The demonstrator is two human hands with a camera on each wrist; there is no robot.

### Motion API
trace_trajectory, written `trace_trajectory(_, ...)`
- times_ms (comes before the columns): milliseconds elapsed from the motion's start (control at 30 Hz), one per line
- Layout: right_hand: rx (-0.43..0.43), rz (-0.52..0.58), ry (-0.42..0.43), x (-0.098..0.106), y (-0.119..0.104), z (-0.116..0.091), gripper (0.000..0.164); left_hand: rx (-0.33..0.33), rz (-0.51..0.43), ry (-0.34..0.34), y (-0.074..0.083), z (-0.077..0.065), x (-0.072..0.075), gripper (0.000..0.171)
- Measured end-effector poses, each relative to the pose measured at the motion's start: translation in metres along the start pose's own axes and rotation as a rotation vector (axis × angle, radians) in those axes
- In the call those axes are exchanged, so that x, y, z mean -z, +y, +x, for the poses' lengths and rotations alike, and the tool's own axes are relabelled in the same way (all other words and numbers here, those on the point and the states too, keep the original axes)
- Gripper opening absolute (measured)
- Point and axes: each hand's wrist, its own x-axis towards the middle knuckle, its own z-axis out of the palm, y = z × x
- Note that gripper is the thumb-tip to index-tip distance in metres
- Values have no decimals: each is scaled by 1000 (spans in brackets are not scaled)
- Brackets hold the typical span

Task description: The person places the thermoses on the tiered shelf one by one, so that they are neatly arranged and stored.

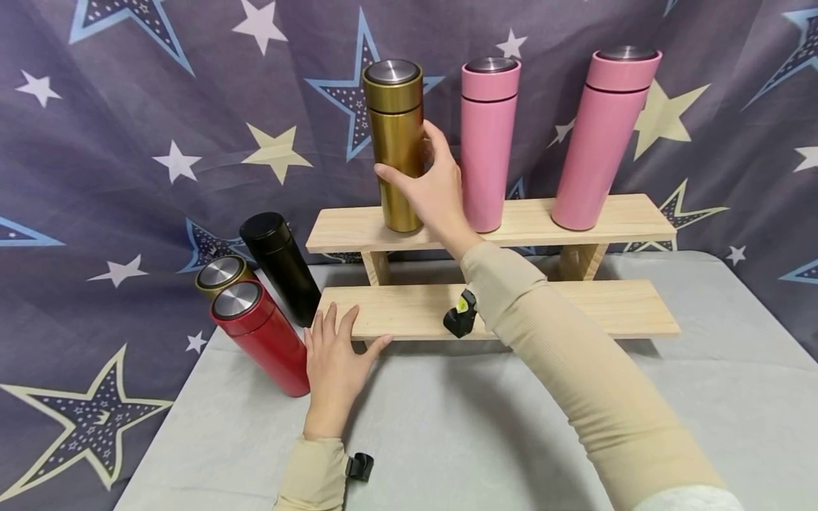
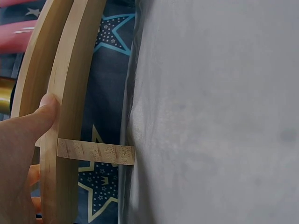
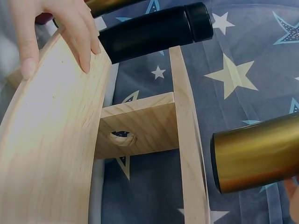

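My right hand (image 1: 437, 181) grips a gold thermos bottle (image 1: 394, 142) upright around its lower half, thumb in front and fingers at its right side. In the right wrist view the base of the gold bottle (image 3: 252, 151) hangs close over the upper shelf board (image 3: 189, 130). Two pink thermos bottles (image 1: 490, 142) (image 1: 607, 138) stand to its right on the upper board. With fingers spread, my left hand (image 1: 335, 365) rests on the left end of the lower wooden board (image 1: 409, 312); its thumb (image 2: 44, 114) lies against the front edge.
Left of the rack, a red bottle (image 1: 268, 341), a black bottle (image 1: 281, 266) and another gold-topped bottle (image 1: 220, 271) stand grouped on the grey-clothed table (image 1: 409, 440). A star-patterned curtain (image 1: 128, 213) hangs behind. Wooden supports (image 3: 140, 128) join the two boards.
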Motion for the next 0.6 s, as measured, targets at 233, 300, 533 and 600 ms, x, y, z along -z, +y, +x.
trace_trajectory(233,-8,-13,-7,-4,3,3,80,3,1,-5,0,0,-1,79)
trace_trajectory(300,-12,-25,-4,-6,3,4,80,2,-2,-2,0,0,-1,79)
trace_trajectory(533,-36,-45,-9,-7,3,5,82,13,3,-24,0,0,-1,80)
trace_trajectory(600,-42,-53,-11,-7,4,5,83,14,6,-27,0,0,-1,80)
